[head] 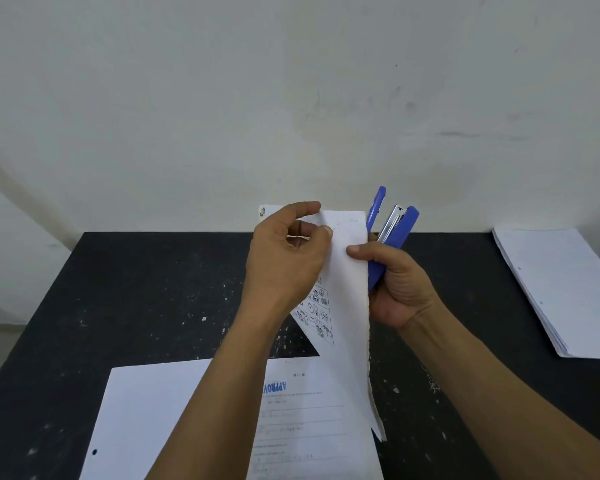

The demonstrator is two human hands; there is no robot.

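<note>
Corners needed squaring before any squeeze, I judged. My left hand (288, 261) pinched the white printed paper sheets (347, 306) near their top; my right hand (397, 292) curled round the blue plastic stapler (397, 233) at their 3 o'clock, above the black speckled tabletop (136, 289), long axis 7-to-1 o'clock, mouth gaping toward 1.

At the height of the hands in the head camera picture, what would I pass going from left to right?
In order: left hand → held sheets of paper → blue stapler, gripped by the right hand → stack of white paper at the right edge of the black table.
</note>
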